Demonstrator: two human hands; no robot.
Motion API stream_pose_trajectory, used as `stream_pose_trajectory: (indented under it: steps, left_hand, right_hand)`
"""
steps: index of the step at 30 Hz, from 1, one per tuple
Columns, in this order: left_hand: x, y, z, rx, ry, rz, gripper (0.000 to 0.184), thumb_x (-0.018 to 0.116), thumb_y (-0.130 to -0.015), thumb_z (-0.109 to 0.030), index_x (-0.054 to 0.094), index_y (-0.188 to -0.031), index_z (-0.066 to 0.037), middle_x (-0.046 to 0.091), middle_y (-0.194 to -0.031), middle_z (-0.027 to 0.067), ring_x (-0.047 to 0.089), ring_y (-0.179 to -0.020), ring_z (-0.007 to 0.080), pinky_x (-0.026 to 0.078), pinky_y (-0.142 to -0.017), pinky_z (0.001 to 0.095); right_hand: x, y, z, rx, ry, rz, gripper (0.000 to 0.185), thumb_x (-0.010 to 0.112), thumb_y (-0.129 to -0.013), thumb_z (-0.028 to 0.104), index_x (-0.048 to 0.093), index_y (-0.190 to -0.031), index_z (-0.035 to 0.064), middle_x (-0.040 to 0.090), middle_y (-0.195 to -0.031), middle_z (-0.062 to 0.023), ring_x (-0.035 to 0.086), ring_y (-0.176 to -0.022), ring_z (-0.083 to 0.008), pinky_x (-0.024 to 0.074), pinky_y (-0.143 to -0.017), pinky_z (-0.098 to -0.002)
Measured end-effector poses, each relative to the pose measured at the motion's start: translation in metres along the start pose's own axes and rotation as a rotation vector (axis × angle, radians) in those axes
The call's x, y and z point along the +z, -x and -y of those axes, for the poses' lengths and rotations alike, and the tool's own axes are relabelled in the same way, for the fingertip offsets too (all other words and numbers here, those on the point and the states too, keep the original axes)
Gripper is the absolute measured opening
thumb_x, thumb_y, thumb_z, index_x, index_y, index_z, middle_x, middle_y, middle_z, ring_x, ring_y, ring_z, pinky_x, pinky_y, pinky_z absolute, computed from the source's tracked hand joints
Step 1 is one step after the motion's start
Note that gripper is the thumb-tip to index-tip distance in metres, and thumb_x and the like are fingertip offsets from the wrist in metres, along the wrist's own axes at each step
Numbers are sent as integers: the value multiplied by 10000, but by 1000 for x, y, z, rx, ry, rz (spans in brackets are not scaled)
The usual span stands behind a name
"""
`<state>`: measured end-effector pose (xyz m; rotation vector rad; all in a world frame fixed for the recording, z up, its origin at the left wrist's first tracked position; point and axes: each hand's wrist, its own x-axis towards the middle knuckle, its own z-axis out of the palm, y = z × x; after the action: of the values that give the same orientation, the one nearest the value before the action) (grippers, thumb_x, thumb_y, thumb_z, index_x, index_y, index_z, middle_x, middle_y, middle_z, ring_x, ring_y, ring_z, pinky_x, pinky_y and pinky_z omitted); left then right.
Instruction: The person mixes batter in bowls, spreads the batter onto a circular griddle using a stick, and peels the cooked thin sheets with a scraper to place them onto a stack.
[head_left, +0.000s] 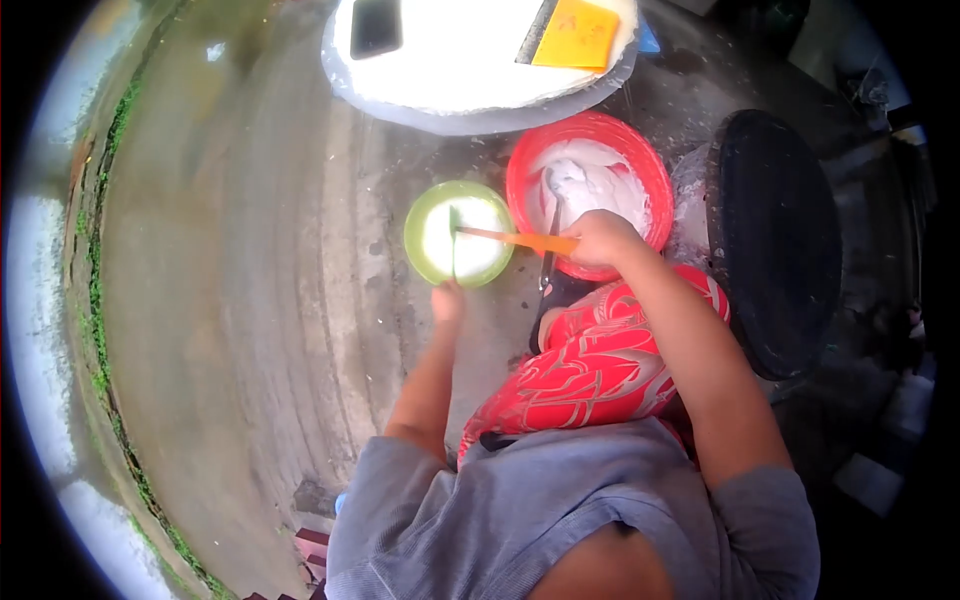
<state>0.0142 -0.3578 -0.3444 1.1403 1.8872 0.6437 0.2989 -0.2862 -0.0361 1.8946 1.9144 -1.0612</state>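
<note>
My left hand [448, 302] is closed around the lower end of a thin green strip-like piece [454, 250], whose kind I cannot make out. The strip reaches up over a lime-green bowl [411, 240] with bright white contents. My right hand [605, 240] grips an orange tool [535, 241], broad near the hand and narrowing to the left. Its narrow tip meets or overlaps the green strip above the bowl. Just beyond my right hand stands a red tub [655, 165] of thick white paste [600, 180]. A long-handled metal utensil [556, 210] leans in it.
A round white-topped surface [450, 85] stands ahead, carrying a dark phone-like slab [376, 28] and a yellow packet [578, 35]. A large black oval object [775, 245] stands on the right. Wet concrete floor [250, 250] stretches left to a grassy strip [100, 290].
</note>
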Motion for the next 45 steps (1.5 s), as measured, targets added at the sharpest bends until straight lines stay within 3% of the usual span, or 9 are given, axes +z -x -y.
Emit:
stream_pose_trajectory:
  steps: [3,9,14,15,19,23,29,37,45]
  left_hand:
    - [-15,20,-25,-89,91,-2,373,408,-930,-292,541,-743,2,416,-481,11,376,-358,113,304,-328,274]
    - [-21,81,-49,214,41,11,386,425,-930,-298,564,-736,5,443,-485,20,391,-370,111,325,-347,294]
    - [-7,5,-4,-56,-47,7,399,436,-918,-303,591,-725,11,479,-508,61,428,-375,140,344,-337,331]
    - [-19,11,-24,-42,-169,-10,391,455,-900,-312,609,-754,16,559,-564,132,541,-449,244,427,-424,379]
    - [-58,56,-107,-100,-406,-77,335,489,-865,-341,645,-843,-47,618,-809,211,594,-792,381,465,-688,459]
    - [-75,73,-116,-5,-546,-76,325,502,-860,-346,647,-835,-57,622,-773,204,600,-738,380,472,-653,451]
    - [-83,91,-113,122,-506,-96,308,528,-852,-320,634,-806,-35,609,-731,210,587,-696,395,470,-619,453]
    - [-52,66,-81,-155,114,103,315,489,-851,-234,607,-776,48,581,-756,270,563,-711,427,445,-650,446]
    - [-48,45,-79,12,-394,75,318,489,-826,-269,626,-826,18,613,-809,244,583,-785,414,461,-704,447]
  right_hand:
    - [4,6,1,-53,89,-36,288,574,-750,149,662,-1022,189,634,-979,-107,608,-914,-264,472,-805,-357]
    - [32,2,12,-153,309,-234,233,491,-843,195,664,-1000,194,580,-988,-113,578,-927,-291,471,-809,-391]
    - [25,-18,-10,-84,429,-241,214,497,-826,197,682,-931,172,625,-950,-128,605,-898,-280,481,-796,-389]
    - [9,-2,-4,35,293,-237,214,524,-801,180,684,-943,189,644,-927,-134,618,-867,-278,481,-787,-380]
    - [-11,33,-10,-39,95,-337,240,575,-788,166,674,-1000,217,638,-929,-130,612,-858,-284,474,-787,-365]
    - [-1,31,-5,-110,39,-114,223,529,-800,140,688,-951,180,641,-921,-136,618,-851,-286,481,-767,-385]
    - [-13,34,12,-44,254,-298,203,503,-780,133,680,-852,63,649,-868,-155,632,-828,-300,500,-724,-395]
    - [-8,33,-5,-56,393,-373,191,514,-776,113,687,-856,98,658,-857,-125,639,-804,-275,509,-699,-390]
    - [-71,163,-31,-144,-27,-529,241,575,-776,86,664,-999,105,632,-807,-165,620,-745,-283,481,-662,-343]
